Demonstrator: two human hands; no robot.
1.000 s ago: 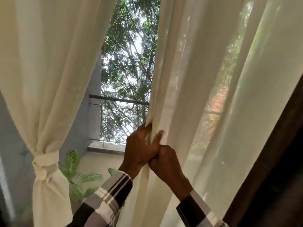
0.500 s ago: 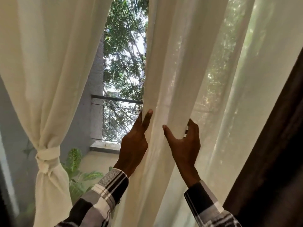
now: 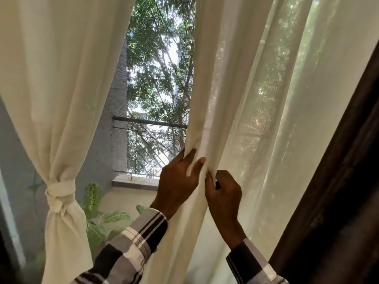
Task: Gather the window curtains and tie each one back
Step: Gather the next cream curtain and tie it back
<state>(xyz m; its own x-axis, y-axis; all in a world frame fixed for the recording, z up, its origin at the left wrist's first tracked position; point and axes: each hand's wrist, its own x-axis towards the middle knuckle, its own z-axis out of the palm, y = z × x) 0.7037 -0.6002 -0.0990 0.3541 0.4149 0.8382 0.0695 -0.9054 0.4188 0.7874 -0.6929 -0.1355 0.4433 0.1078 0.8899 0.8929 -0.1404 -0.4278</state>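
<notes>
I see both hands back together vs. half a sec ago: left hand [image 3: 178,182] and right hand [image 3: 224,191] pinch the right curtain's [image 3: 242,99] inner edge, right of the railing [image 3: 149,122]. Another fold gathered; left curtain [image 3: 61,78] already tied, so approx. halfway, I'd say.

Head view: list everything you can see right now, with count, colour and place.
Left curtain: one, cream, left side, gathered and knotted back with a tie.
Right curtain: one, sheer cream, centre to right, hanging untied.
Dark drape: one, brown, far right edge.
Railing: one, dark metal, outside in the gap between the curtains.
Plant: one, green, variegated leaves, lower left behind the glass.
Trees: green, beyond the railing.
Sleeves: two, black, grey and white check, bottom.
Left hand: pinching the right curtain's inner edge.
Right hand: gripping a fold just beside it.
</notes>
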